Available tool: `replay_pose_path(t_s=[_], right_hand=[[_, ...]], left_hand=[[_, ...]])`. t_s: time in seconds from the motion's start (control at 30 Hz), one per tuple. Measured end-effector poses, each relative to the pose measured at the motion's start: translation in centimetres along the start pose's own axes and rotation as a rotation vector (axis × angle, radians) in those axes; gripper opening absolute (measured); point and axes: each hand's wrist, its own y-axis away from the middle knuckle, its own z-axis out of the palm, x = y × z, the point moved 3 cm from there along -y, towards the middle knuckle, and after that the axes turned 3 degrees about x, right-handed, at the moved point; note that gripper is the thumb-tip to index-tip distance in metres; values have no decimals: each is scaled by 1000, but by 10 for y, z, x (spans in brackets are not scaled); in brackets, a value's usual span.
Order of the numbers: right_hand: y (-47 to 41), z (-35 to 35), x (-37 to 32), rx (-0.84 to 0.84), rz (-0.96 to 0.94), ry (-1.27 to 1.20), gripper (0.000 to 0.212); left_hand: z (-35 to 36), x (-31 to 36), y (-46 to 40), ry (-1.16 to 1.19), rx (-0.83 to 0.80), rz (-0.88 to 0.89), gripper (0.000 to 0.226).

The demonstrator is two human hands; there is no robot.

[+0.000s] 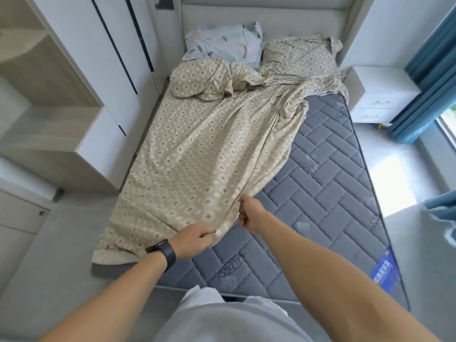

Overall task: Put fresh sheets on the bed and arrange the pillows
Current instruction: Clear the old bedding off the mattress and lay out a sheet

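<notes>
Grey mattress (320,193) half bare, patterned sheet (197,149) bunched over its left side, my left hand (195,239) and right hand (249,213) both pinching its near edge; I'd pull it rightward, taut and low.

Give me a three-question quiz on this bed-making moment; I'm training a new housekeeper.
1. True or false: the beige sheet covers the whole mattress.
2. Which hands grip the sheet's edge? A) left only B) right only C) both
3. Fill in: the floral pillow lies near the ____.

Key: 1 false, the right side is bare. 2 C, the left hand and right hand both pinch it. 3 headboard.
</notes>
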Motion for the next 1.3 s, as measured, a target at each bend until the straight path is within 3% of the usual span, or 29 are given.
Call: replay_pose_path(t_s=[0.07,0.17,0.2,0.3,0.37,0.57,0.7,0.83,0.97,1.03,1.17,1.3], right_hand=[[13,-5,-3,32,-103,62,35],[35,-16,-1,-31,-215,176,30],[42,-22,0,-39,-254,209,25],[54,-50,6,7,-325,178,19],[50,-75,11,76,-339,164,22],[30,-131,17,125,-113,156,28],[10,-158,24,126,46,393,27],[-4,-207,36,75,29,727,27],[-9,-256,51,-48,192,584,20],[-10,-274,52,-62,219,496,28],[-12,-291,53,-150,273,368,38],[-6,-297,32,-16,68,72,37]], left_hand=[[7,-3,-9,21,-12,-41,13],[20,18,-31,143,44,-36,48],[26,28,-42,156,48,7,48],[41,55,-68,-3,75,78,17],[50,70,-77,-25,61,132,32],[80,103,-79,31,-124,178,20],[109,121,-73,-44,-321,156,12],[126,133,-77,-33,-215,21,26],[153,166,-78,56,-137,-43,36],[166,180,-80,65,-114,-48,44],[179,208,-82,102,-78,-79,18],[180,219,-91,117,-78,-101,5]])
